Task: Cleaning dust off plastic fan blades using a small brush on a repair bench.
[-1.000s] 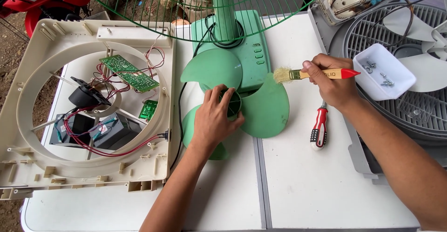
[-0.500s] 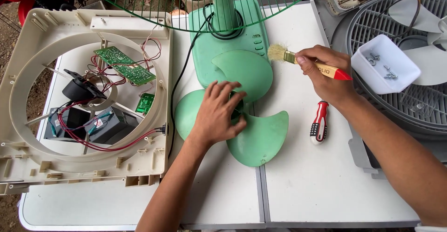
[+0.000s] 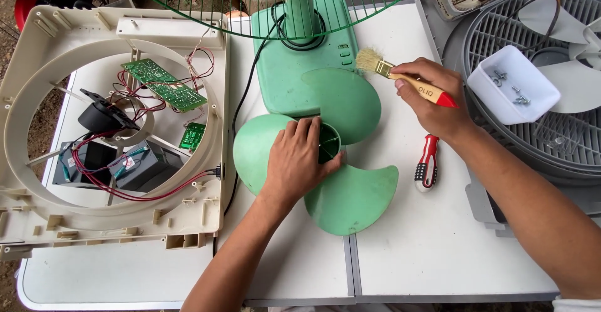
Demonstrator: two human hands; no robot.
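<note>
Hands work over a white table (image 3: 438, 249), seen from the head camera. The left hand (image 3: 299, 161) lies palm down on the hub of a green fan blade (image 3: 350, 199), fingers curled loosely around the hub's rim and gripping it. That blade lies flat on the table, with its upper lobe overlapping the green fan base (image 3: 294, 67), which stands just behind it. The right hand (image 3: 432, 102) is closed around a paintbrush (image 3: 400, 77) with a wooden handle and red tip; its pale bristles point left, hovering beside the blade's upper lobe near the base's edge. Whether the bristles touch anything cannot be told. A red and white screwdriver (image 3: 427, 163) lies on the table just below the right wrist, near the blade's lower lobe. A white tray (image 3: 513, 86) holding small screws sits to the right on a grey fan grille (image 3: 551, 143). To the left lies a cream fan housing (image 3: 37, 99) with a green circuit board (image 3: 164, 85) and red wires inside.
</note>
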